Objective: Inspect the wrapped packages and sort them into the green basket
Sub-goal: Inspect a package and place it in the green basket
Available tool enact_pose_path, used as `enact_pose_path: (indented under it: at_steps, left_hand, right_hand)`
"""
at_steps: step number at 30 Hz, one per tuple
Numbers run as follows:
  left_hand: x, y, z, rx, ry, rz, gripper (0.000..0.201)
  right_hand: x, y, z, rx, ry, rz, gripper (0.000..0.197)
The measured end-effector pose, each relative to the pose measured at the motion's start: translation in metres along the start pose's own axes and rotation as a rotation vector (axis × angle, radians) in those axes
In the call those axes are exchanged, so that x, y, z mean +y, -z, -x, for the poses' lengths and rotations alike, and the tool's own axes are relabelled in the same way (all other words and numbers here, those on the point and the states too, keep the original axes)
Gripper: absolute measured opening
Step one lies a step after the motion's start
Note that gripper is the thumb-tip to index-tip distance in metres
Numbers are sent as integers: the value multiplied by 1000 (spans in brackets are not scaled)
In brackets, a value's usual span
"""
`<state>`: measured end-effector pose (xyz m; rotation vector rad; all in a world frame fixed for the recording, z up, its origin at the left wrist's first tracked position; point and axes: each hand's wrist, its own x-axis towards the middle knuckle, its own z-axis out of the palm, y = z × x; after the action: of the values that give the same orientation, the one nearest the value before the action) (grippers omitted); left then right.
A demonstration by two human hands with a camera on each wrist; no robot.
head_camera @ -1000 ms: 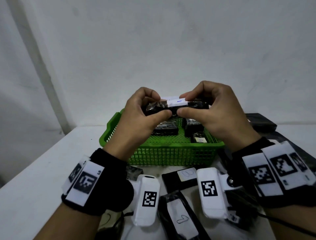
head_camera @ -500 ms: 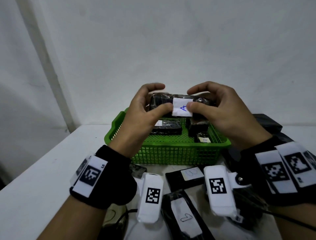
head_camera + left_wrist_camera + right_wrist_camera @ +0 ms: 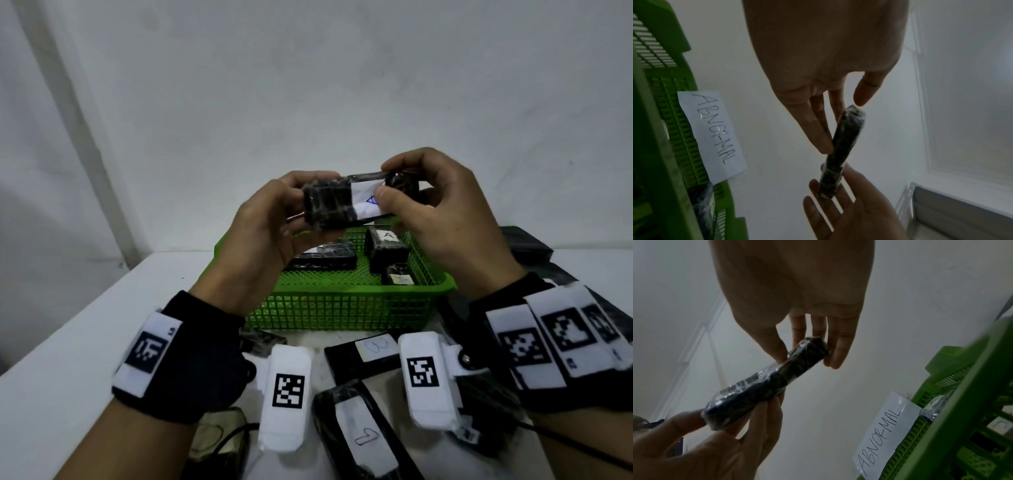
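Observation:
A black plastic-wrapped package (image 3: 329, 205) with a white label marked "A" is held in the air above the green basket (image 3: 342, 308). My left hand (image 3: 274, 219) grips its left end, fingers on top and thumb underneath. My right hand (image 3: 431, 212) pinches the right end, the thumb covering part of the label. In the left wrist view the package (image 3: 840, 151) shows edge-on between the fingers (image 3: 818, 129). The right wrist view shows the package (image 3: 766, 386) slanting down to the left hand (image 3: 715, 443). Three wrapped packages (image 3: 325, 258) lie in the basket.
A paper label reading "ABNORMAL" (image 3: 713, 134) is taped to the basket's outer wall. More wrapped black packages (image 3: 363, 435) with white labels lie on the white table in front of the basket, and others (image 3: 527, 243) to its right. A white wall stands close behind.
Both hands have turned the package so its "A" label faces me, then tilted it. The right thumb now covers part of the label, and the left thumb has shifted under the package.

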<state>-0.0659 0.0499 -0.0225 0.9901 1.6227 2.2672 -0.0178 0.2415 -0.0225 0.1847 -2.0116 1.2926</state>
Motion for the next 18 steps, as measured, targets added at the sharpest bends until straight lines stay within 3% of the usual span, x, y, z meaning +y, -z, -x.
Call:
enact_pose_path:
  at_steps: [4,6,9,14,18]
  left_hand:
    - [-1,-3,0,-43,-20,-44,26]
    - [-4,-3,0,-27,-38,-72,20]
    - [-6,-4,1,-10,-57,-82,16]
    - [-2,-6,3,-40,-87,-77,14]
    - [-2,-8,3,-57,-100,-86,10]
  right_hand:
    - [5,3,-1,-10,-59,34,18]
    - [6,3,-1,-103,-143,56,20]
    - [-1,1,1,-311,-268,-155,20]
    - [-5,7,1,-446,-334,-294,41]
    - [-9,3,6,-526,-339,-312,39]
